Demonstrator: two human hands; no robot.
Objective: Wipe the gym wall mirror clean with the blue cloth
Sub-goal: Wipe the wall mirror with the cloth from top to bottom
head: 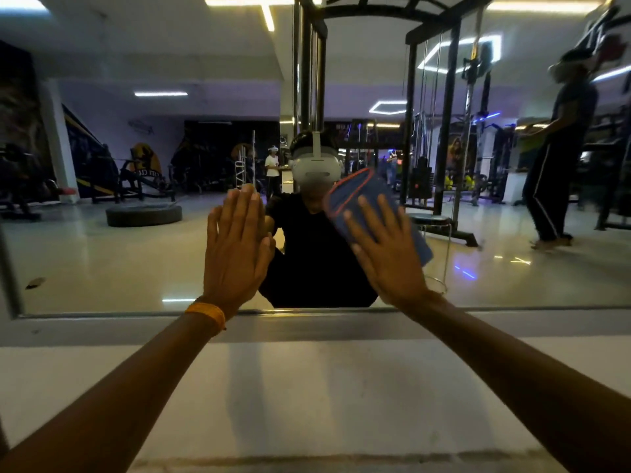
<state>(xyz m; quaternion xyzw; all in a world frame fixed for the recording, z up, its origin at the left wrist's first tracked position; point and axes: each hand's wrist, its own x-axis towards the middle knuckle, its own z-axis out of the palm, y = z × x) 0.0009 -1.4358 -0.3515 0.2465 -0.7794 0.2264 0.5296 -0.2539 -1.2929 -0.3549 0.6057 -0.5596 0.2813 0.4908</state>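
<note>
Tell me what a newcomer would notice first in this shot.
Two hands meet the wall mirror at centre frame. The left hand lies flat on the glass with an orange wristband at its wrist, and the right hand presses the blue cloth against it. Between them the glass reflects a white headset above a black shirt.

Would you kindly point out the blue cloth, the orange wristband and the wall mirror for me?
blue cloth (pixel 356 186): head view, upper part inside the red hem.
orange wristband (pixel 206 314): head view, middle of the band.
wall mirror (pixel 102 264): head view, bare glass, lower left.
</note>
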